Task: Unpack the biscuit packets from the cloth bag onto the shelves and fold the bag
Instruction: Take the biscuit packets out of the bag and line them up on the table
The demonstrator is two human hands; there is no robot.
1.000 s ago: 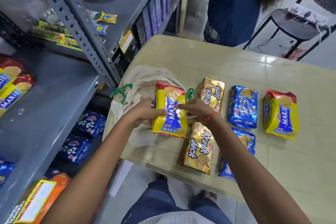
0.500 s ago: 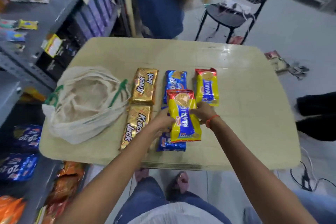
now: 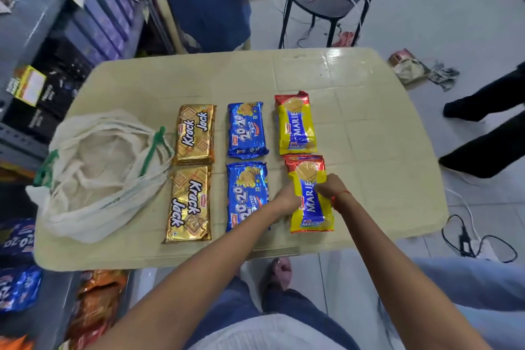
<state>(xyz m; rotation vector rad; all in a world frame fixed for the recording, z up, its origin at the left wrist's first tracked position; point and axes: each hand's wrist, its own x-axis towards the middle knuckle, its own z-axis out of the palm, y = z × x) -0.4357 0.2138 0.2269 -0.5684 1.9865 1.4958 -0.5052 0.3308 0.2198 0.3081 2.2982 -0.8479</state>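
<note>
Biscuit packets lie flat in a two-by-three grid on the beige table [image 3: 369, 128]; none is on a shelf. Left to right:

Far left, grey metal shelving [image 3: 25, 37], blurred. Dark boxes on one level, blue and orange packets low down near the table edge.

Cloth bag [image 3: 96, 176], off-white with green handles, slumped on the table's left end, mouth open and facing up. Not folded. Contents cannot be made out beyond loose cloth.

Just beside it, two gold Krack Jack packets: far one [image 3: 195, 133], near one [image 3: 189, 204], end to end, touching or nearly so.

Middle column, two blue 20-20 packets: far one [image 3: 247, 129], near one [image 3: 245, 193]. The left forearm crosses the near one's lower right corner.

Right column, two yellow Marie packets: far one [image 3: 297, 123], near one [image 3: 311, 196], lying on the table.

Left hand [image 3: 287, 196] curled at the near Marie packet's left edge, fingers closed onto it. Right hand [image 3: 331, 187] on the same packet's right side, fingers bent down over its face; red thread at the wrist. Whether this is a pinch or only a press is unclear.

Beyond the table: a person in blue, a black chair [image 3: 321, 6]. Right of the table, cables on the tiled floor.
</note>
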